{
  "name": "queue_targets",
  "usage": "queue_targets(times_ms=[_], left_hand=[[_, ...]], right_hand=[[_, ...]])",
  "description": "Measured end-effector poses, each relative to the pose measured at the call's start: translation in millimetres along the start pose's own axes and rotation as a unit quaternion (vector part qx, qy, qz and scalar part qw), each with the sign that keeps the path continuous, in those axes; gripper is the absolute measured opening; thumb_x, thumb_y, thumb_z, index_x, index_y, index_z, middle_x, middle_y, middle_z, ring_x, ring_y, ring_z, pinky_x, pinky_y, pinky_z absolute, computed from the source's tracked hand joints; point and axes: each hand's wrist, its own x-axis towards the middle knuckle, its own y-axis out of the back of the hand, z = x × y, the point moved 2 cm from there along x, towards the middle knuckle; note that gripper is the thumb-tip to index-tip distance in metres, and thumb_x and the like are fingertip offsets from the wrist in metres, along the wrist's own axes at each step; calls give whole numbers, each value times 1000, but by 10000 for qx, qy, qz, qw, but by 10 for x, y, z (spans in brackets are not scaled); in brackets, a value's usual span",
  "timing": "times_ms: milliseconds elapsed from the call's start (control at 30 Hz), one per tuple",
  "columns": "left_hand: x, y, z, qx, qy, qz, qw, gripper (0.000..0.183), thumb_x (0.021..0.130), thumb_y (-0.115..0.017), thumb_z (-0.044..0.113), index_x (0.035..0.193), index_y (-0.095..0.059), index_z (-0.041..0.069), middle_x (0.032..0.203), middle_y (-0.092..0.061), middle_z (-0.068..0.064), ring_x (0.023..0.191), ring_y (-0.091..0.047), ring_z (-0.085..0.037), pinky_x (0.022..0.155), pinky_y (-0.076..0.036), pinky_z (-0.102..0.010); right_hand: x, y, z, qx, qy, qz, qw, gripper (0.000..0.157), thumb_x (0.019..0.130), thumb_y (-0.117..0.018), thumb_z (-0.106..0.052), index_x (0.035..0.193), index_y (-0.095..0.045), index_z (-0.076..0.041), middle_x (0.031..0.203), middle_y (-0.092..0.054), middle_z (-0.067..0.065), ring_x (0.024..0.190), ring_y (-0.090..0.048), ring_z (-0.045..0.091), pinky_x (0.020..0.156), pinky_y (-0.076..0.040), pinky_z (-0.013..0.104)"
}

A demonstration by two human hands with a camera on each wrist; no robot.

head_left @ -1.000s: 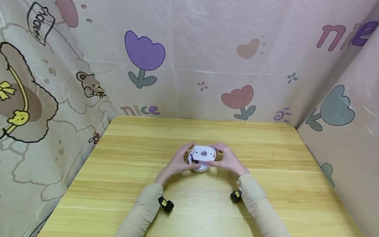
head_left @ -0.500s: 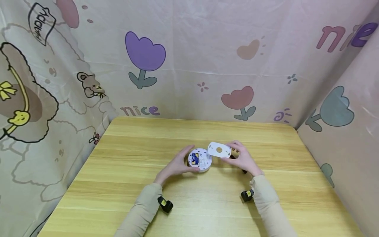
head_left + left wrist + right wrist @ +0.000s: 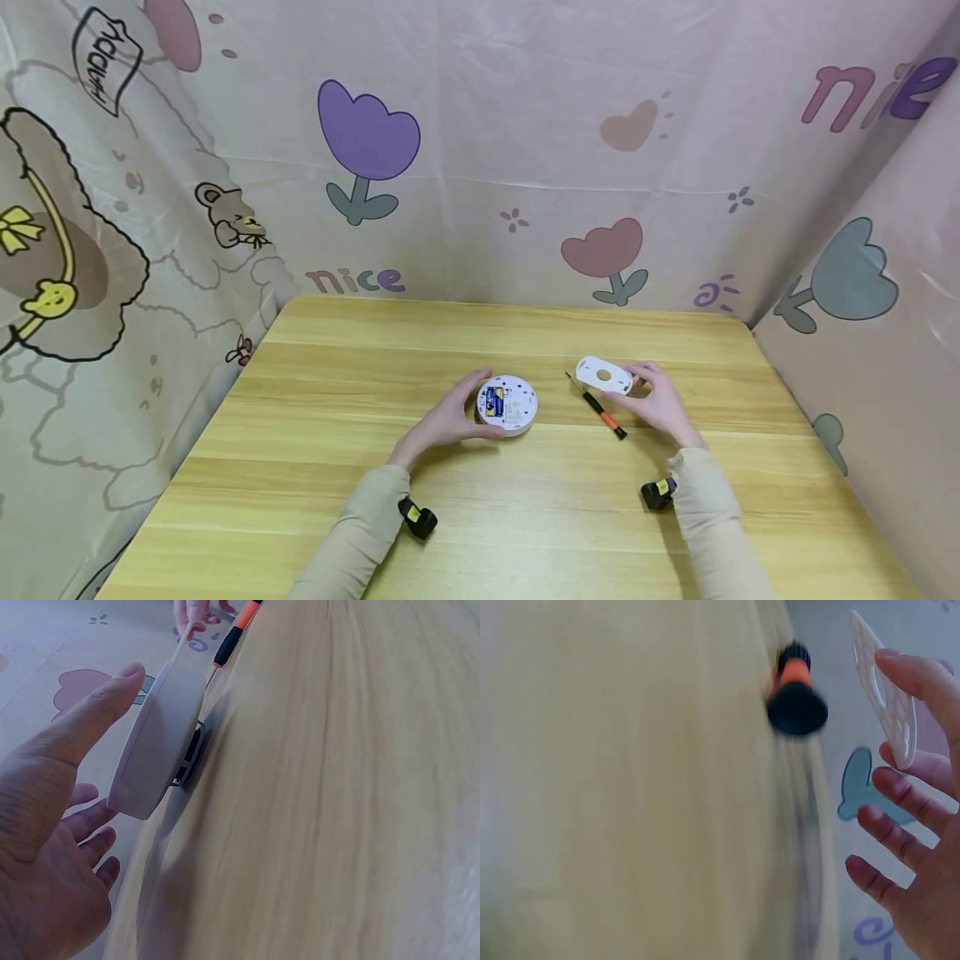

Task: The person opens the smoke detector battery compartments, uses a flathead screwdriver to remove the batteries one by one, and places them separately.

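A round white smoke detector [image 3: 517,407] lies back side up on the table, a blue-and-yellow battery [image 3: 494,402] showing in its recess. My left hand [image 3: 448,417] grips its left side, thumb on the near edge and fingers at the far edge. In the left wrist view the detector [image 3: 159,739] appears side-on, with a dark slotted part beneath. Off to the right, my right hand [image 3: 660,404] pinches a flat white mounting plate [image 3: 603,375] with a round central hole. The plate [image 3: 885,694] is between thumb and index finger in the right wrist view, other fingers spread.
A screwdriver [image 3: 602,413] with a black-and-orange handle lies on the wooden table [image 3: 337,400], between the detector and my right hand, partly under the raised plate. Patterned curtains [image 3: 480,167] enclose the table's back and sides. Each wrist carries a small black camera [image 3: 417,518].
My right hand has lifted the mounting plate off the smoke detector and carried it right, uncovering the battery and then the screwdriver. My left hand has stayed on the detector.
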Motion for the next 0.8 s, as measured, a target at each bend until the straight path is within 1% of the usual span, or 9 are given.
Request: queue_targets(times_ms=[133, 267, 333, 433, 533, 600, 667, 800], left_hand=[[-1, 4, -2, 38, -41, -14, 10000, 113, 72, -91, 36, 161, -24, 13, 169, -21, -13, 157, -17, -36, 125, -15, -63], [2, 12, -5, 67, -32, -23, 10000, 113, 73, -91, 36, 161, -23, 13, 169, -22, -11, 157, -17, -34, 126, -15, -61], [5, 15, -6, 77, -19, -22, 10000, 113, 72, -91, 36, 161, -24, 14, 169, -23, -9, 157, -17, -33, 126, -15, -61], [12, 17, -13, 86, -17, -29, 10000, 113, 73, -90, 37, 161, -24, 14, 169, -23, -8, 157, -17, -32, 127, -15, -60], [10, 16, -23, 62, -49, -16, 10000, 112, 73, -90, 37, 161, -24, 14, 168, -25, -8, 157, -18, -33, 127, -15, -60], [6, 16, -26, 50, -60, -8, 10000, 112, 73, -90, 37, 161, -24, 14, 168, -26, -7, 157, -18, -33, 126, -15, -60], [0, 19, -24, 34, -67, -1, 10000, 112, 73, -91, 37, 161, -25, 14, 168, -26, -7, 157, -18, -32, 126, -15, -61], [-9, 26, -14, 47, -66, -10, 10000, 113, 72, -91, 38, 161, -24, 14, 168, -27, -7, 157, -18, -32, 126, -15, -61]], right_hand=[[-29, 81, 102, -172, -301, -48, 9994, 67, 80, -86, -29, 133, -60, 1, 125, -58, 20, 102, -52, 27, 81, -43, 27], [-47, 118, 174, -314, -444, -90, 9985, 68, 81, -84, -34, 134, -61, 0, 131, -57, 22, 107, -54, 32, 83, -45, 31], [-51, 124, 204, -420, -461, -84, 9980, 68, 81, -84, -35, 133, -61, 2, 132, -57, 24, 109, -56, 35, 86, -48, 37], [-56, 129, 250, -588, -490, -108, 9970, 69, 82, -83, -37, 132, -61, 4, 135, -55, 28, 113, -56, 41, 92, -50, 50], [-61, 137, 272, -674, -526, -172, 9962, 70, 81, -83, -36, 133, -59, 5, 137, -52, 32, 118, -53, 47, 99, -46, 61], [-66, 145, 273, -710, -529, -239, 9958, 71, 81, -83, -37, 133, -59, 5, 139, -50, 33, 122, -50, 49, 102, -42, 65], [-72, 153, 269, -750, -540, -309, 9952, 72, 81, -83, -37, 135, -59, 4, 140, -50, 33, 125, -48, 50, 106, -39, 68], [-83, 163, 247, -914, -506, -435, 9936, 73, 81, -83, -38, 135, -58, 4, 139, -49, 35, 126, -45, 53, 106, -36, 70]])
